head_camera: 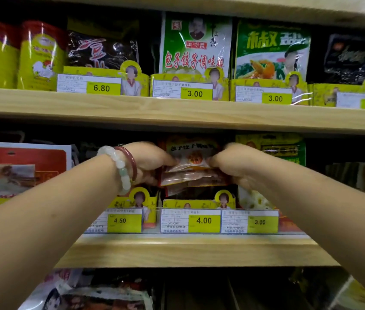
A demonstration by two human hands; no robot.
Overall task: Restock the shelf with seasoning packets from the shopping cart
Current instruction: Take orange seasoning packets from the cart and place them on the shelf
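Both hands, L (pixel 152 163) & R (pixel 233 166), arms outstretched, fingers curled round seasoning packets (pixel 191 171) w/in middle shelf (pixel 188 249).

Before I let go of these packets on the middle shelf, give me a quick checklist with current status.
1. Both hands on the stack: ok. Left hand and right hand grip the seasoning packets from either side.
2. Right slot: ok. The packets hang above the 4.00 price tag.
3. Packets seated in the yellow tray: not ok, their lower edges sit above it.
4. Packets upright: not ok, they are bunched and tilted.
5. Room behind: cannot tell, too dark.
6. Neighbouring green packet: ok, upright.
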